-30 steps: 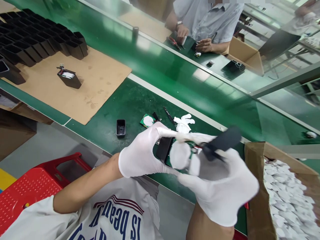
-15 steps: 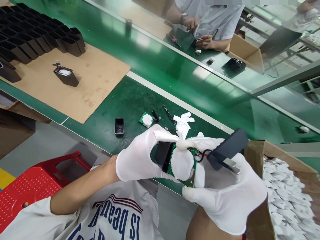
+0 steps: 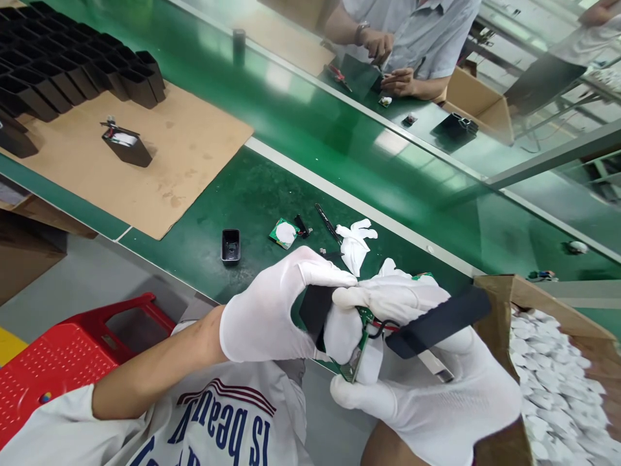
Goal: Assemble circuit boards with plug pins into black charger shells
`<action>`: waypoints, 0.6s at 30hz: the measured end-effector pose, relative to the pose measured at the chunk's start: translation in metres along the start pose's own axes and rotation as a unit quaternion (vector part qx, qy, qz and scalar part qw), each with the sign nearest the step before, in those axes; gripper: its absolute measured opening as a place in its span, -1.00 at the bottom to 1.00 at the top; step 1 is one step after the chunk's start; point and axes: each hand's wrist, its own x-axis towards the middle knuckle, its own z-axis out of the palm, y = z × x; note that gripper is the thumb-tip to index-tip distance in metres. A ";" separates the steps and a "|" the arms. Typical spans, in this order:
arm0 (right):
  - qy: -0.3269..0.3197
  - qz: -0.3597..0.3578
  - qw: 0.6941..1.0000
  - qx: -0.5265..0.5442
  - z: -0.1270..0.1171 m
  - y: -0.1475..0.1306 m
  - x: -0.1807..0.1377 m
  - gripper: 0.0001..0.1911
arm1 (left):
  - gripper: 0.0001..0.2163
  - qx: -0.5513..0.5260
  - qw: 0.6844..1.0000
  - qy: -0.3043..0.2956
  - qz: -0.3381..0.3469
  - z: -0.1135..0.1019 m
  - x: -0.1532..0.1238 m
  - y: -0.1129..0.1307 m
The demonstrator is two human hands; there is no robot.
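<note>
- A black housing [image 3: 316, 309] is gripped by the gloved left hand [image 3: 272, 314].
- A green circuit board [image 3: 356, 359] and a black cover [image 3: 436, 323] are held in the right hand [image 3: 427, 382].
- A green worktop [image 3: 262, 194] lies beneath.

Small housing [image 3: 231, 245] lies left of circuit board [image 3: 284, 233] (on belt [image 3: 252, 194]).

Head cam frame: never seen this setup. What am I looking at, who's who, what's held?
One camera sits on a worker's head, looking down at their own two white-gloved hands. The left hand grips a black casing. The right hand holds a green circuit board with a white pad on it, wired to a flat dark block.

On the green bench lie a small black housing, another padded board, a spare glove and brown cardboard carrying rows of black casings. A carton of white pads stands at right. The hands across the belt belong to a co-worker.
</note>
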 end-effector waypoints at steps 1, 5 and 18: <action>-0.002 -0.003 1.000 0.002 0.000 0.000 0.000 -0.19 | -0.72 0.003 1.000 0.003 0.002 0.000 0.000 0.000; -0.010 -0.007 1.000 0.010 0.002 0.001 0.001 -0.15 | -0.76 0.012 1.000 0.012 0.000 0.000 -0.001 -0.001; 0.027 0.030 0.999 0.028 0.010 -0.002 0.000 -0.22 | -0.67 -0.014 1.000 0.003 -0.019 -0.002 -0.005 -0.008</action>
